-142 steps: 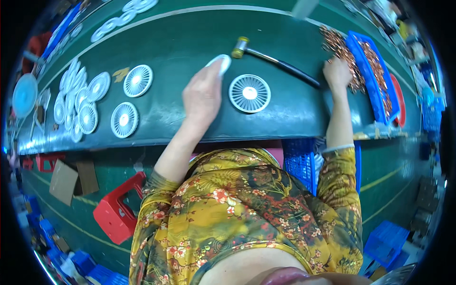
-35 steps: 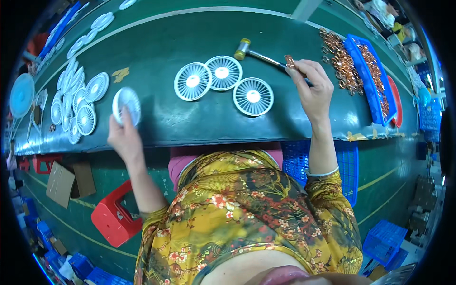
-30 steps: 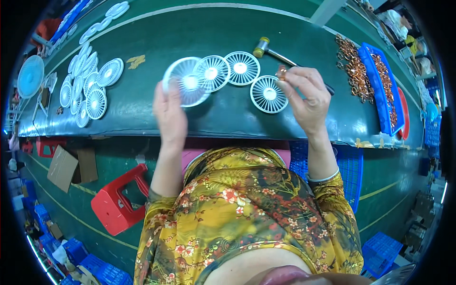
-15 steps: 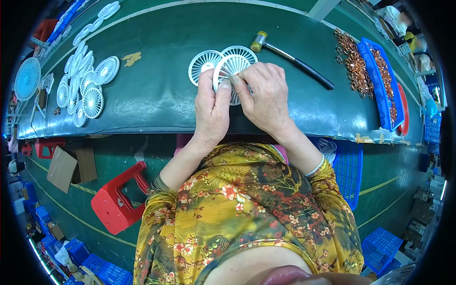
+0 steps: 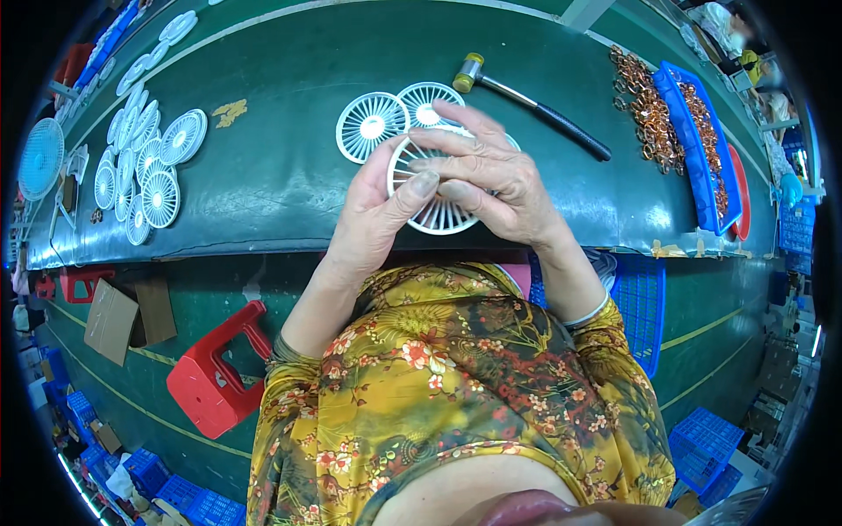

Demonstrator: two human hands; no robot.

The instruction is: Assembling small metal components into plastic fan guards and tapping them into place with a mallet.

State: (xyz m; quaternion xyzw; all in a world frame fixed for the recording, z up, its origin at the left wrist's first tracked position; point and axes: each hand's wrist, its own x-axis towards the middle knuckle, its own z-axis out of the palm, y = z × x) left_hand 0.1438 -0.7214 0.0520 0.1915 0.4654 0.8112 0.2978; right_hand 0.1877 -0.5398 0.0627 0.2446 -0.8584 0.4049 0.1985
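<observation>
A white spoked disc [image 5: 441, 221], like a small fan grille, is tilted between my two hands just above the table's near edge. My left hand [image 5: 373, 206] grips its left rim, with the thumb lying on its face. Over the disc's right side, the fingers of my right hand [image 5: 500, 180] are bent, thumb and fingertips pressing near its centre. That centre is mostly hidden by my fingers. Just beyond lie two similar discs, a left one [image 5: 373, 129] and a right one [image 5: 421, 95]. A sliver of white rim shows behind my right hand.
A mallet [image 5: 535, 107] with a yellow head lies beyond my right hand. To the right are a pile of copper-coloured rings [image 5: 647, 110] and a blue tray [image 5: 686, 149] holding more. Several white discs [image 5: 160, 197] are heaped at left. A red stool [image 5: 206, 386] stands below the table.
The held disc has come nearer to me and turned from steeply tilted to facing up more. My right hand's fingers have spread across it. The view has shifted slightly.
</observation>
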